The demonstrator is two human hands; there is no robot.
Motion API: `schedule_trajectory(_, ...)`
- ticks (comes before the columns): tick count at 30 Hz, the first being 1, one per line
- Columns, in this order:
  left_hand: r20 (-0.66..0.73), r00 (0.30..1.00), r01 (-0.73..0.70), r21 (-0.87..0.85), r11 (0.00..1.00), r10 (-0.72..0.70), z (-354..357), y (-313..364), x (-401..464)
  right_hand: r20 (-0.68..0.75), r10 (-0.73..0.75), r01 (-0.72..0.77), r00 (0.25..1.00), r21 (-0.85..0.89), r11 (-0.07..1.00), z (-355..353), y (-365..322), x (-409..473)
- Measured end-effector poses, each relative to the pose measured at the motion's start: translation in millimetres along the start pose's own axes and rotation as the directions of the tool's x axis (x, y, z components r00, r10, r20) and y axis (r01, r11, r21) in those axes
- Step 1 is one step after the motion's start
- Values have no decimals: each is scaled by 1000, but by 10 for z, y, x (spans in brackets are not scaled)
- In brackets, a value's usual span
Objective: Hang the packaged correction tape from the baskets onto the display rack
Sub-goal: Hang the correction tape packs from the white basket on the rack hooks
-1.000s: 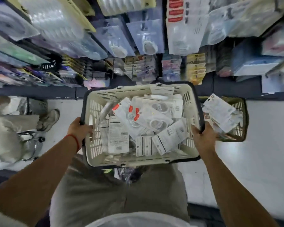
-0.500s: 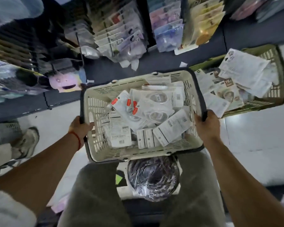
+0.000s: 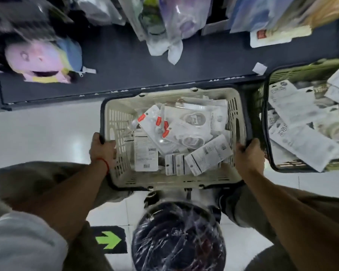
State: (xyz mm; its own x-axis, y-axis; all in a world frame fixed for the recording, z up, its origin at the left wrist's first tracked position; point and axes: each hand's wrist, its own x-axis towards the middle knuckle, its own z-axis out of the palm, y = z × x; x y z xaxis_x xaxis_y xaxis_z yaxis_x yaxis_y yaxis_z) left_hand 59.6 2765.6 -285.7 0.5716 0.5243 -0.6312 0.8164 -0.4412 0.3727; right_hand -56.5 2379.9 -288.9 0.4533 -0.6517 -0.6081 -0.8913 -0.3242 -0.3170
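Observation:
A cream plastic basket [image 3: 115,122] with a dark rim sits low over the white floor, filled with several packaged correction tapes [image 3: 184,137] in clear and white packs, some with red tags. My left hand [image 3: 102,151] grips the basket's left rim. My right hand [image 3: 249,155] grips its right rim. A second, green basket [image 3: 294,73] stands to the right, touching the first, and holds more white packages [image 3: 301,133]. The display rack's dark base shelf [image 3: 137,63] runs across just beyond both baskets.
Hanging bagged goods [image 3: 168,26] dangle above the shelf. A pink and blue plush pouch [image 3: 45,59] lies on the shelf at the left. A round stool wrapped in plastic film [image 3: 178,237] stands between my legs. A green arrow sticker [image 3: 108,240] marks the floor.
The cream basket has gone down from waist height toward the floor, both hands still on its rims. My view has tilted downward, so the upper hooks of the rack have left the frame.

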Motion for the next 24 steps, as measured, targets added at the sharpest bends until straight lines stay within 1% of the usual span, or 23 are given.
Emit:
schedule_trajectory(2, -109, 990, -73, 127, 989, 87, 149, -110, -5, -76, -40, 36, 996, -45, 998, 103, 41, -33)
schedule_trajectory(3, -165, 974, -128, 177, 976, 158, 209, -155, 17, -118, -83, 79, 990, -39, 996, 161, 64, -54)
schedule_trajectory(5, -248, 932, -213, 217, 953, 265, 295, -207, 42, -205, -166, 169, 965, -1, 986, 253, 120, -91)
schedule_trajectory(7, -294, 902, -248, 245, 937, 315, 342, -238, 92, -280, -200, 214, 939, 20, 977, 335, 155, -87)
schedule_trajectory(8, -304, 896, -248, 262, 933, 323, 356, -252, 109, -306, -197, 215, 932, 28, 976, 372, 154, -74)
schedule_trajectory(10, -312, 893, -238, 286, 928, 325, 374, -300, 124, -363, -131, 163, 923, 60, 985, 433, 126, -58)
schedule_trajectory(13, -309, 886, -267, 270, 925, 346, 370, -318, 148, -462, -59, 96, 885, 56, 994, 487, -55, -24)
schedule_trajectory(15, -295, 888, -294, 221, 930, 352, 360, -273, 132, -525, -106, 115, 845, -16, 993, 453, -258, -64)
schedule_trajectory(16, -274, 904, -286, 180, 941, 328, 346, -236, 92, -522, -179, 165, 834, -74, 983, 418, -366, -112)
schedule_trajectory(17, -258, 917, -274, 145, 951, 304, 328, -221, 36, -478, -314, 272, 821, -155, 950, 405, -455, -188)
schedule_trajectory(18, -256, 918, -281, 116, 953, 302, 309, -200, -15, -392, -474, 412, 788, -236, 880, 406, -541, -256)
schedule_trajectory(19, -267, 901, -314, 143, 939, 342, 305, -178, -71, -271, -596, 530, 756, -280, 800, 430, -613, -317)
schedule_trajectory(20, -279, 858, -377, 228, 898, 431, 305, -146, -156, -119, -658, 611, 744, -279, 741, 470, -655, -383)
schedule_trajectory(21, -265, 791, -470, 314, 825, 552, 317, -97, -242, 20, -669, 648, 743, -268, 713, 527, -669, -424)
schedule_trajectory(22, -211, 713, -574, 372, 729, 669, 347, -45, -329, 110, -651, 653, 751, -268, 708, 597, -647, -447)
schedule_trajectory(23, -131, 637, -679, 371, 634, 760, 392, 22, -410, 128, -631, 638, 765, -282, 716, 671, -610, -469)
schedule_trajectory(24, -34, 583, -767, 307, 564, 812, 443, 97, -503, 91, -628, 623, 773, -290, 726, 732, -567, -484)
